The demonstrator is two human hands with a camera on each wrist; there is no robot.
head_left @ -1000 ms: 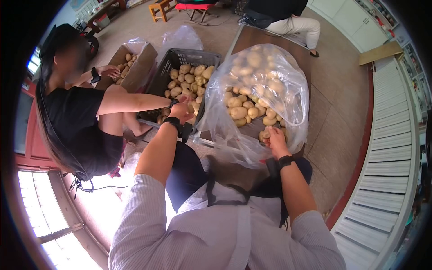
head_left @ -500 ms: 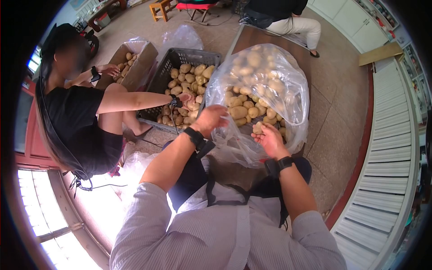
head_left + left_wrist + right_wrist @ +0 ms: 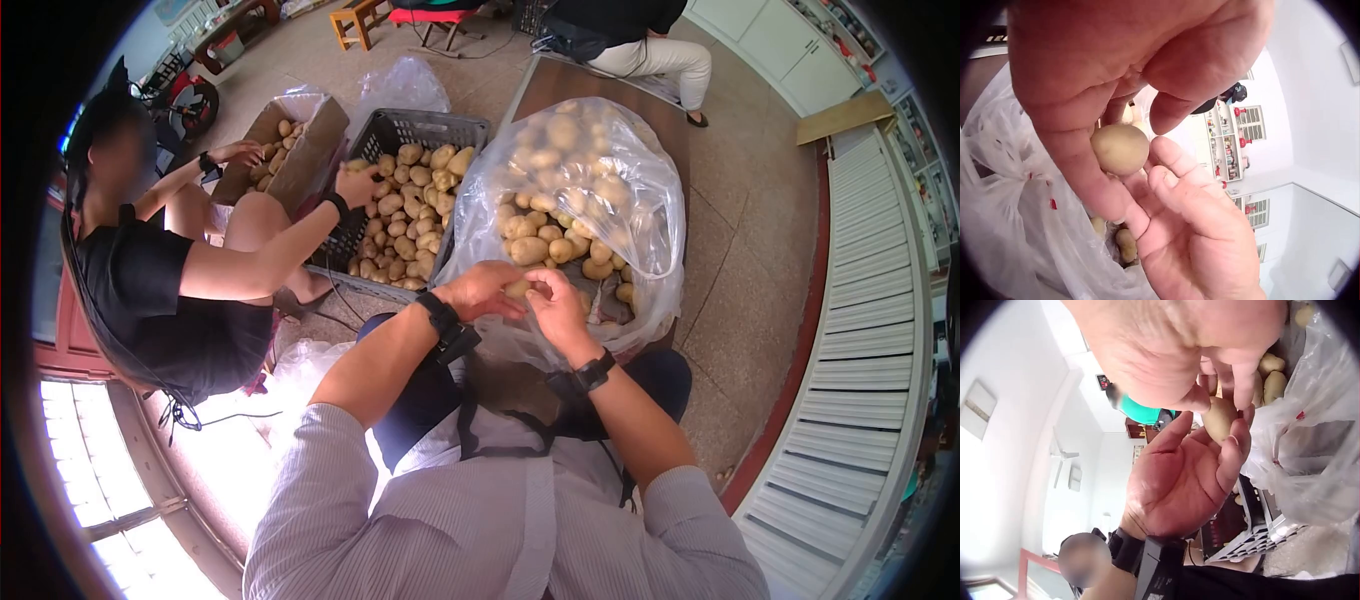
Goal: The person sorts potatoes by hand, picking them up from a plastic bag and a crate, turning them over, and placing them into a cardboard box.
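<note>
In front of my body, my left hand [image 3: 476, 290] and right hand [image 3: 562, 314] meet at one small tan potato [image 3: 518, 288]. In the left wrist view, the fingers and thumb of my left hand curve round this potato [image 3: 1120, 150]. The right wrist view has my right thumb and fingers at the upper end of the potato [image 3: 1220, 420]. A clear plastic bag [image 3: 505, 345], open toward me, lies just beyond both hands. Loose potatoes [image 3: 530, 250] fill its mouth, and more show through the plastic.
Left of the bag stands a black plastic crate [image 3: 430, 118] full of potatoes. Beyond it is a cardboard box [image 3: 318, 150] with more potatoes. Another person [image 3: 150, 280] sits at the left, one arm over the crate. A white radiator [image 3: 840, 400] runs along the right side.
My left hand has come from over the crate to the right. My right hand has lifted the potato from the bag's mouth to meet it. The other person's hand has moved to the crate's far left.
</note>
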